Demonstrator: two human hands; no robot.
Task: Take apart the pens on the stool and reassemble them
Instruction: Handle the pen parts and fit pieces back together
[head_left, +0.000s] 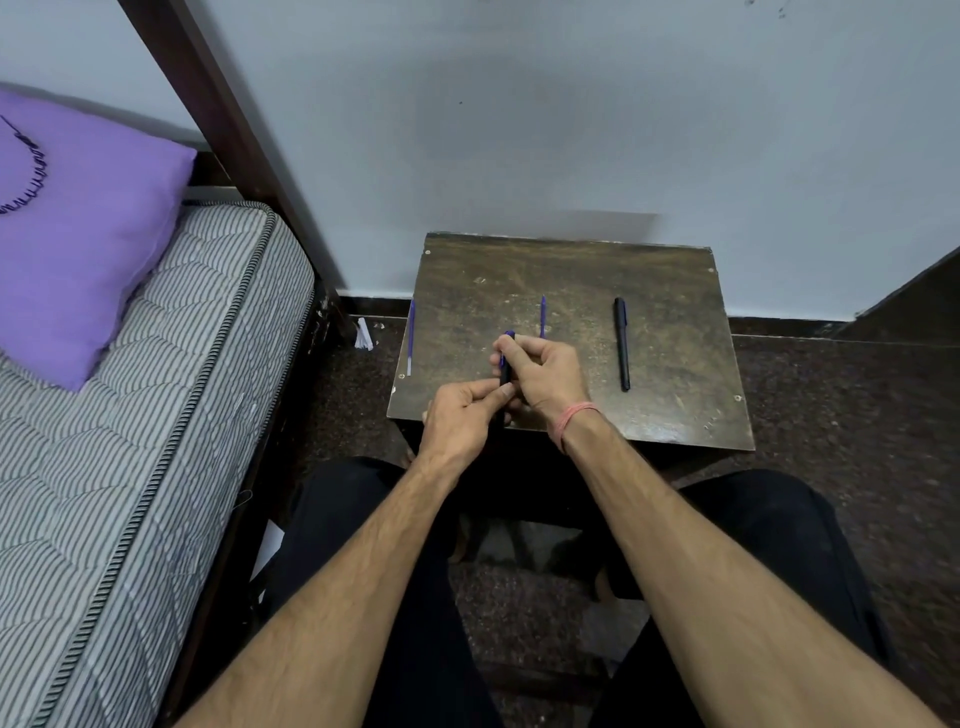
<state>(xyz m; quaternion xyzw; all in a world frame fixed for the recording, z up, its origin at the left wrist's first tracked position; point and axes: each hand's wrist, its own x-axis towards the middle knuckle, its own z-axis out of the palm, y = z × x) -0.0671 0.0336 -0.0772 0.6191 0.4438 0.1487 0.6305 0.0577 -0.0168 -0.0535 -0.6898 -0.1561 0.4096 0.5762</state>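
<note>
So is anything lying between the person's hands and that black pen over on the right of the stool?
Nothing visible does. The black pen lies alone on the stool, with bare wood between it and the right hand. Both that hand and the left hand are busy gripping another pen. The thin blue refill lies farther back, off that path.

This is a bedroom in a home. On the left stands a bed with a striped mattress (156, 415) and a purple pillow (78, 228). A small wooden stool (675, 364) stands against the far pale wall (571, 130).
</note>
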